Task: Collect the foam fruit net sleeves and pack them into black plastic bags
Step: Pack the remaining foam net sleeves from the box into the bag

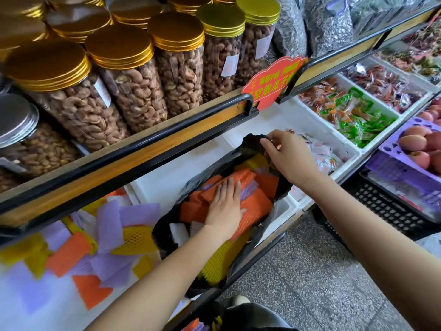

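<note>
A black plastic bag lies open in a white foam tray on the lower shelf, stuffed with orange, yellow and purple foam net sleeves. My left hand presses flat on the orange sleeves inside the bag, fingers straight. My right hand pinches the bag's far rim and holds it up. More loose foam sleeves, purple, orange and yellow, lie scattered in the white tray to the left of the bag.
Gold-lidded jars of nuts fill the shelf above, behind a black rail. White bins of wrapped snacks sit to the right, with a purple crate of apples beyond. Grey tiled floor lies below.
</note>
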Available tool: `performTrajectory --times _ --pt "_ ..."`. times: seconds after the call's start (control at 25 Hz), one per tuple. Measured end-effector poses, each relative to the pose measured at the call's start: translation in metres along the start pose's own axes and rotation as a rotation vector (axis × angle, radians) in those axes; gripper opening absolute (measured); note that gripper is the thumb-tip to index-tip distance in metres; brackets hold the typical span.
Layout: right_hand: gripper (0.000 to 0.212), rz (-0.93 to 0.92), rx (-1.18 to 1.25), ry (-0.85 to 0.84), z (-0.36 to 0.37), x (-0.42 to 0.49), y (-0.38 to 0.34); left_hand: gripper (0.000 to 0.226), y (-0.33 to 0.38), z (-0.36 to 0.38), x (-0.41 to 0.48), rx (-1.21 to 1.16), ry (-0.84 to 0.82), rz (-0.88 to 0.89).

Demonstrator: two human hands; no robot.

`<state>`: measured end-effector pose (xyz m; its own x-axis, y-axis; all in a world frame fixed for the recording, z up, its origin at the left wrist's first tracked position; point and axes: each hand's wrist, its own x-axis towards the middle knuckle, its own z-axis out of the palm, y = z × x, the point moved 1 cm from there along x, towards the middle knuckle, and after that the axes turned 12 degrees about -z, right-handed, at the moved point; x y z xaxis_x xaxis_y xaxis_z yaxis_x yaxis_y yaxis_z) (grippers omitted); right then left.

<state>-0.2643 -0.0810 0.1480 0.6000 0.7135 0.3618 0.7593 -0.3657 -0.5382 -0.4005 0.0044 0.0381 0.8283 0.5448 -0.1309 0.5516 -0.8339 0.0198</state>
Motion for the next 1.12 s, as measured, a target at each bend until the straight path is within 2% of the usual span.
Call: performTrajectory --times 0.12,0.2,0.32,0.4,0.52,0.6,0.72,0.8,0.92,1.12 --pt "0.031 0.016 -0.182 0.026 0.005 -0.009 -0.009 0.064 -0.007 -0.028 -0.022 -0.052 0.145 0.105" --pt "0.034 -0.033 -0.298 0.085 0.012 -0.018 -0.025 0.054 -0.023 -0.044 -0.042 -0.146 0.3 0.172" --pt "0.028 -0.313 -0.337 0.22 0.03 -0.035 -0.067 0.039 -0.075 -0.049 -0.082 -0.258 0.559 0.179" --pt "0.022 -0.487 -0.191 0.187 0.054 -0.054 -0.107 0.033 -0.125 -0.036 -0.116 -0.297 0.601 0.08" --pt "0.017 -0.675 0.074 -0.043 0.112 -0.095 -0.157 0.03 -0.2 0.015 -0.171 -0.244 0.47 -0.163" --pt "0.022 -0.679 0.163 -0.287 0.162 -0.124 -0.171 0.031 -0.237 0.06 -0.209 -0.194 0.307 -0.312" --pt "0.038 -0.455 0.115 -0.708 0.238 -0.163 -0.161 0.034 -0.273 0.119 -0.251 -0.277 0.129 -0.462" --pt "0.053 -0.291 0.032 -0.885 0.279 -0.183 -0.152 0.037 -0.293 0.145 -0.265 -0.361 0.014 -0.598" --pt "0.06 -0.133 -0.122 -0.881 0.317 -0.195 -0.147 0.043 -0.312 0.165 -0.264 -0.46 -0.116 -0.764" --pt "0.049 -0.079 -0.356 -0.858 0.346 -0.189 -0.161 0.049 -0.334 0.188 -0.233 -0.709 -0.128 -0.915"
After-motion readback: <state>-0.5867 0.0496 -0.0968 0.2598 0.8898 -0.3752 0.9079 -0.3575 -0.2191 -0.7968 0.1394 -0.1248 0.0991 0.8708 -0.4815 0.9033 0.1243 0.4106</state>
